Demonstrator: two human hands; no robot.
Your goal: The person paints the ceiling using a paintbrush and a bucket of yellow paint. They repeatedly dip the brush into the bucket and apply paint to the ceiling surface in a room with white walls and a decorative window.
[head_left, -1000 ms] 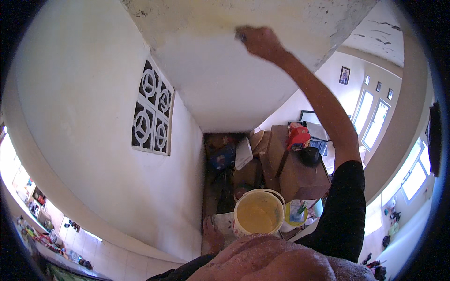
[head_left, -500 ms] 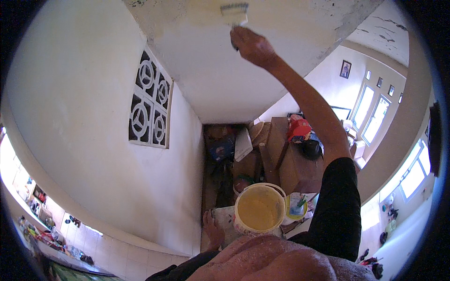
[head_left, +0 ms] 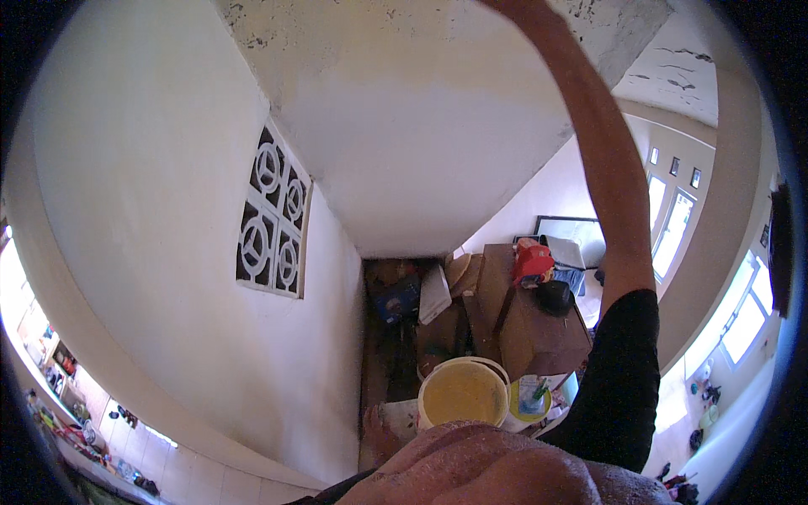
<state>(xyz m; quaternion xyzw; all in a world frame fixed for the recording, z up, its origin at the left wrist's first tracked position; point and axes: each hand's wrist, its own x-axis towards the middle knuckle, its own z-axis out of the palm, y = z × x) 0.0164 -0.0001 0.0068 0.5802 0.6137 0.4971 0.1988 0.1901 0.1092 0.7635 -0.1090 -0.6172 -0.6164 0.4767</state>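
My right arm reaches up along a sloping painted surface (head_left: 404, 160). Only the base of my right hand (head_left: 515, 7) shows at the upper edge; its fingers, and whatever they hold, are out of the picture. Low down, my left hand (head_left: 380, 436) rests at the edge of a pale, stained board (head_left: 399, 414), its fingers apart and holding nothing that I can see. Beside it stands a white bucket (head_left: 463, 392) with cream-yellow paint inside. A smaller yellow-rimmed tub (head_left: 530, 399), with a green-handled tool in it, is right of the bucket.
A white wall with a patterned vent block (head_left: 271, 215) rises on the left. Brown wooden furniture (head_left: 539, 332) stands beyond the tub, with a red item (head_left: 532, 261) and a dark rounded item (head_left: 555, 297) on top. Boxes (head_left: 399, 298) fill the corner below the slope.
Half a second ago my right hand showed a paintbrush in its grip against the slope. It has moved up, taking the brush out of sight. The view has shifted upward.
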